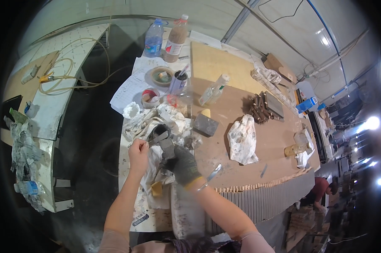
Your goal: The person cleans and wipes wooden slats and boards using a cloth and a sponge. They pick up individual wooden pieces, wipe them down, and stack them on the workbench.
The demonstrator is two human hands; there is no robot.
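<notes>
My bare left hand [138, 152] is closed on the near end of a thin, flat grey blade [159, 138], which looks like a scraper. The blade reaches across the mouth of a dark cup [158, 129]. Close on its right, my right hand [185, 166] wears a grey work glove with a yellow cuff. Its fingers are wrapped round a small grey block [167, 148], partly hidden by the glove. Crumpled, stained white cloths [173, 116] lie around and beneath both hands. A yellow sponge-like piece [157, 189] rests on the cloth below.
A dark grey block [205, 125] and a clear bottle [214, 90] stand ahead right. Tubs, papers and two large bottles [153, 38] occupy the far left end. Grey slats [258, 202] line the near edge. At far right, a person in red [321, 189] bends over.
</notes>
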